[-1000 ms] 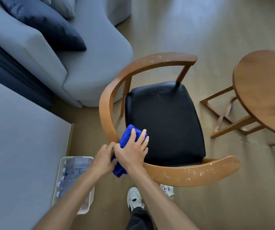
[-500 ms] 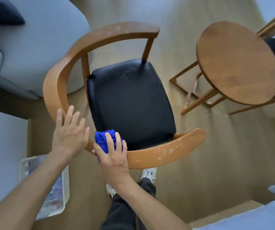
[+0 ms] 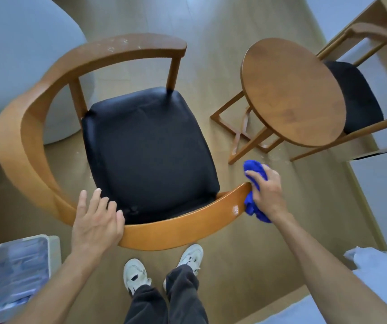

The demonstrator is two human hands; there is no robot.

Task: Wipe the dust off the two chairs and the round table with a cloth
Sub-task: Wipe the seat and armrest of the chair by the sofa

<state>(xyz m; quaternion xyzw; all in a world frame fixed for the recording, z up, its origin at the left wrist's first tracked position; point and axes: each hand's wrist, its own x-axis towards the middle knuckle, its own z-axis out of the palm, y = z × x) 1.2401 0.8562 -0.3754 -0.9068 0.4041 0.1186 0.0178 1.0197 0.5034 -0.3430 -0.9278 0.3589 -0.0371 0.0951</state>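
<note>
A: Containers first. What is at 7 o'clock?

B: A white plastic bin point(image 3: 50, 251) on the floor, rectangular, with rounded corners. It holds rows of pale blue, cylinder-like items; too blurred to name them.

A: Materials of the near chair point(image 3: 36, 136)?

B: Curved wooden rail forming one band for back and arms, smooth and glossy on the near side. White specks lie on the far arm at 12 o'clock. The seat point(image 3: 148, 146) is black, padded, leather-like, squarish with rounded corners and slight creases.

A: Hands?

B: Left hand point(image 3: 96, 224) lies flat on the rail at 7 o'clock, fingers straight and spread, tips reaching over the seat's near edge; it grips nothing. Right hand point(image 3: 267, 192) is closed round a bunched blue cloth point(image 3: 254, 169), soft and fuzzy in texture, pressed against the tip of the chair's arm at 3 o'clock.

A: The other task items?

B: Round worktop point(image 3: 293, 90) at 1 o'clock, brown wood with visible grain, on slanted wooden legs, apart from the near chair. Second chair point(image 3: 356, 99) just behind it at 2 o'clock, same wood and black seat, partly hidden by the worktop.

A: Anything else?

B: Pale wood-plank floor point(image 3: 222, 31); grey upholstered sofa point(image 3: 19, 54) at 10 o'clock; white sneakers point(image 3: 136, 274) and dark trousers at 6 o'clock.
</note>
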